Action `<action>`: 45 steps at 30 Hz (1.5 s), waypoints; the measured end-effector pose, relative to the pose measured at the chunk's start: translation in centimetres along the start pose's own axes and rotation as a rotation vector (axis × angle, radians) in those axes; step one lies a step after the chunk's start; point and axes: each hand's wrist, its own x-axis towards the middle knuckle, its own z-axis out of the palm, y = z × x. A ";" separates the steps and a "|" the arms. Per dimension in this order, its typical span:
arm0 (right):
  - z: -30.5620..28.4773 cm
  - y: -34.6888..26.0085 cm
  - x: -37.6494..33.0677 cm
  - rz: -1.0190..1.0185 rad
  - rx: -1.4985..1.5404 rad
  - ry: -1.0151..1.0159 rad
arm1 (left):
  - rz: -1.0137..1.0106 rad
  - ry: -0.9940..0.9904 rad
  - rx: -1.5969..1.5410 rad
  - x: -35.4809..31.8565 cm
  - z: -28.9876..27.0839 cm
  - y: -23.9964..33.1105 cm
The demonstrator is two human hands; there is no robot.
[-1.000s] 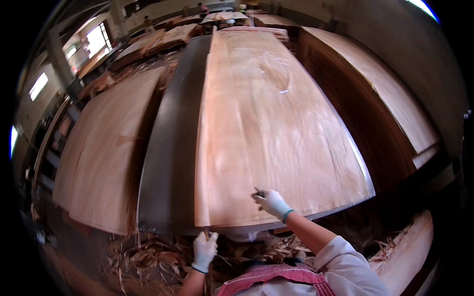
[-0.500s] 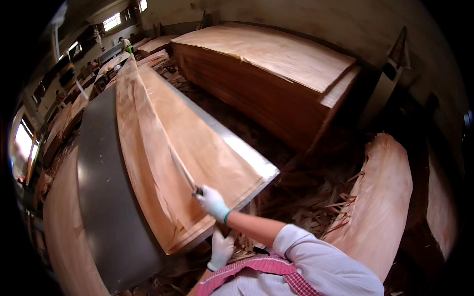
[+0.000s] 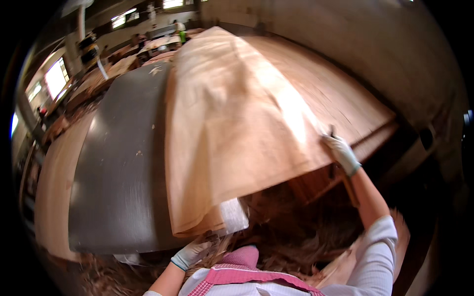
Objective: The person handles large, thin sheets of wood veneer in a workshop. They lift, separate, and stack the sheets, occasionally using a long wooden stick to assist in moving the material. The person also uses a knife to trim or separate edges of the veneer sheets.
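A broad, thin wood veneer sheet (image 3: 247, 123) is raised and bowed, its right side lifted off the layers below. At its near right corner my right hand (image 3: 341, 152), in a white glove, is closed on the edge. A small dark tool (image 3: 332, 130) pokes up from that hand; its kind is unclear. Low in front of my body, my left hand (image 3: 191, 253), also gloved, is close to the near end of the folded veneer. Its fingers are blurred, and whether they grip anything cannot be made out. A shiny metal corner (image 3: 234, 217) shows beneath the veneer.
Left of the sheet lies a long dark grey panel (image 3: 118, 172), with pale wood (image 3: 57, 192) beyond it. A tall veneer stack (image 3: 306, 74) stands behind on the right. Wood scraps (image 3: 296, 237) litter the floor. Another person (image 3: 180, 30) is far off at the back.
The veneer sheet has been lifted and spread up to the right. My right hand moved right and outward with its edge; my left hand shifted left. The view has turned too.
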 end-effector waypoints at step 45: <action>-72.5 4.6 48.9 -0.157 -0.992 0.011 | 1.422 1.079 0.523 61.5 39.1 -0.3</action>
